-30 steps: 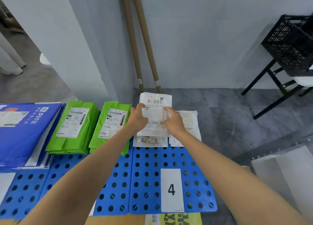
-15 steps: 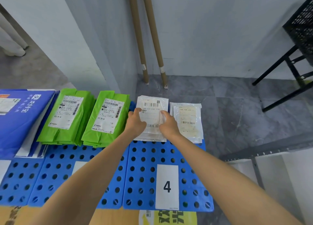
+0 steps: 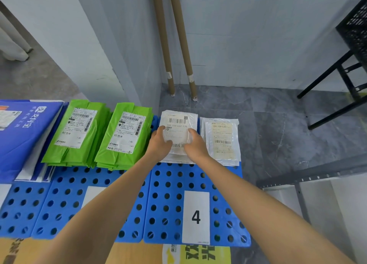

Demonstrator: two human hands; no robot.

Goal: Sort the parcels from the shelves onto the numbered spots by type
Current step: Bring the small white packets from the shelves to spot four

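Observation:
A white plastic parcel with a barcode label lies on top of a small stack of white parcels at the far end of the blue perforated board marked 4. My left hand holds its left edge and my right hand holds its right edge, thumbs on top. A second stack of white parcels lies just to the right on the same board. Two stacks of green parcels sit on the board to the left.
Blue envelopes are stacked at the far left. Two cardboard tubes lean in the wall corner behind. A black stand with a crate is at the right, and a grey metal shelf frame at the lower right.
Both hands have lowered the white parcel from mid-air onto the left white stack on board 4. The camera has moved closer and tilted down.

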